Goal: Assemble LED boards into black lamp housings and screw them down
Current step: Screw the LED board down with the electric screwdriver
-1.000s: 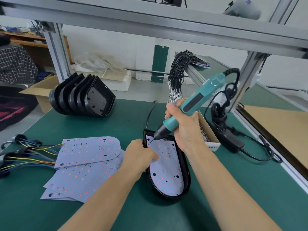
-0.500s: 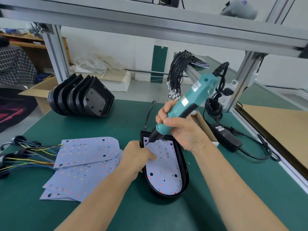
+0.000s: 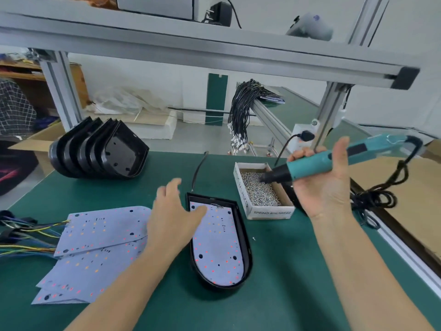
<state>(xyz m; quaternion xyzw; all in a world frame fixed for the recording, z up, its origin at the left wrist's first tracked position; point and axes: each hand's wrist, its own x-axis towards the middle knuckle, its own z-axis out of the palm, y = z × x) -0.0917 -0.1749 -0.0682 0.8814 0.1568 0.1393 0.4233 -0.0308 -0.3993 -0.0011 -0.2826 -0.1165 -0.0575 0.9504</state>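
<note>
The right hand (image 3: pixel 327 185) no longer holds the screwdriver (image 3: pixel 334 161) tip on the far end of the board (image 3: pixel 217 244) in the housing (image 3: pixel 245 237); it now carries the tool over to the box of screws (image 3: pixel 260 189) toward the bench's right edge, tip dipped among the screws. The left hand (image 3: pixel 171 223) has lifted off its grip on the housing's left rim and now hovers with fingers spread, thumb over the board.

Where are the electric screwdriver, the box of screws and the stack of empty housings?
electric screwdriver (image 3: pixel 317 163), head view, teal body.
box of screws (image 3: pixel 269 212), head view, front wall.
stack of empty housings (image 3: pixel 119 154), head view, nearest housing.
</note>
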